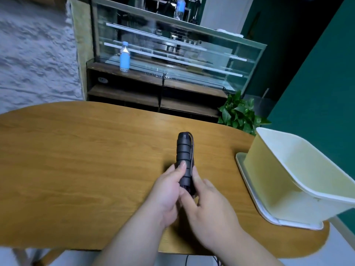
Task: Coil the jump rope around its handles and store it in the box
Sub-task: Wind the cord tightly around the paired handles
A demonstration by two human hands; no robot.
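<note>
On a rounded wooden table (76,150), your left hand (167,191) and right hand (209,206) both pinch the black ribbed jump-rope handles (183,160); light, rigid, grippy bundle, cream plastic box (299,179) nearby

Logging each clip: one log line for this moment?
stage: rope wound | both hands: left hand, right hand hold handles above table | box: empty

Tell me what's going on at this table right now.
A person is holding a black jump rope bundle over the wooden table, gripping its near end with the left hand and the right hand. The rope looks already wrapped along the handles. An open white box stands empty at the table's right end, resting on what seems to be its lid. The bundle is not yet in the box.
</note>
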